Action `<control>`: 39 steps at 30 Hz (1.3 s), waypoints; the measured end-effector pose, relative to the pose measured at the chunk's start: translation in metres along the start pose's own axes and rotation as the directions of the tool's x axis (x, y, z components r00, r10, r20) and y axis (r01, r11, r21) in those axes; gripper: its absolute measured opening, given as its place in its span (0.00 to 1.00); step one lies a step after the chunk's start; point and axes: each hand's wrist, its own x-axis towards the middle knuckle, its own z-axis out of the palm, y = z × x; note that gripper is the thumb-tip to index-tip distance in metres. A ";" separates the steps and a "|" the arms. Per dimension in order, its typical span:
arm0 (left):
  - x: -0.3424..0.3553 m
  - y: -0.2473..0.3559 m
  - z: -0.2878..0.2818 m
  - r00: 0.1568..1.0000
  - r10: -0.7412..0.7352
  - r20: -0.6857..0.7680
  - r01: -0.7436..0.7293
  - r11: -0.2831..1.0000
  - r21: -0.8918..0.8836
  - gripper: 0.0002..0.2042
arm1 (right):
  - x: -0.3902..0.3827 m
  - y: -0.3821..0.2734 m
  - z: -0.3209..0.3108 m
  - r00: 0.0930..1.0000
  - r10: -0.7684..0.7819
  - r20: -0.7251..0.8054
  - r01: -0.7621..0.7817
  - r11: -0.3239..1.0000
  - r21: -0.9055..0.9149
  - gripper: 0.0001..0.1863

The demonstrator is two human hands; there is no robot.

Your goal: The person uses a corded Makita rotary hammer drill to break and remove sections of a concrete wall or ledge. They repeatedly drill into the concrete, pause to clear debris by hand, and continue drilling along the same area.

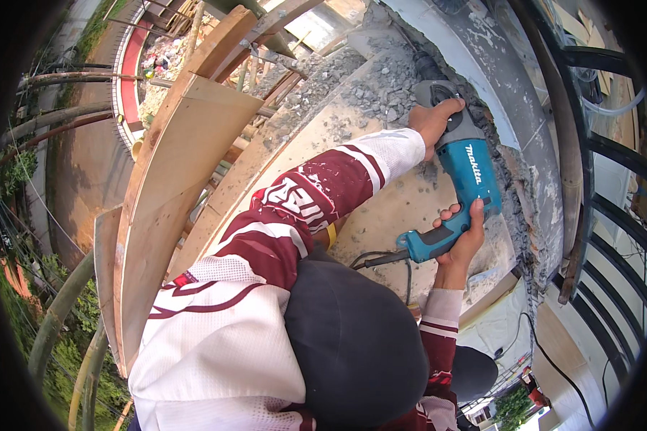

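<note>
A teal and grey power demolition hammer (464,169) lies angled along a broken concrete edge (514,187), its bit end up among grey rubble (388,97) at the top. My left hand (431,123) grips the grey front housing of the tool, thumb over its top. Lower down, my right hand (461,233) is wrapped round the rear handle. A black power cord runs from the handle's base toward the lower left. A pale, dusty board (374,208) lies beneath the tool. My left sleeve hides part of it.
Wooden planks and plywood sheets (172,165) edge the platform on the left, with a street (83,187), bamboo poles and greenery beyond and below. Black metal railing bars (618,223) stand at the right. A loose black cable (561,370) hangs at the lower right.
</note>
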 end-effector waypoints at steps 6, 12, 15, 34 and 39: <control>0.012 0.010 0.000 0.996 -0.035 -0.085 0.040 0.998 0.058 0.27 | -0.005 -0.005 0.014 0.999 -0.026 0.036 0.027 0.999 -0.027 0.23; 0.013 0.012 -0.013 0.994 0.066 -0.081 -0.065 0.998 0.014 0.31 | -0.022 0.002 0.028 0.996 -0.069 0.050 0.071 0.996 -0.046 0.24; 0.015 0.013 -0.022 0.998 -0.044 -0.036 0.042 0.998 -0.044 0.23 | -0.038 0.010 0.029 0.990 -0.107 0.094 0.112 0.993 -0.045 0.26; -0.081 -0.031 -0.005 0.897 -0.195 0.396 0.286 0.940 -0.185 0.22 | -0.131 -0.046 -0.002 0.965 -0.252 -0.068 0.216 0.916 -0.339 0.21; -0.075 -0.016 0.001 0.903 -0.125 0.411 0.237 0.943 -0.235 0.21 | -0.127 -0.076 0.024 0.955 -0.297 -0.028 0.252 0.855 -0.453 0.22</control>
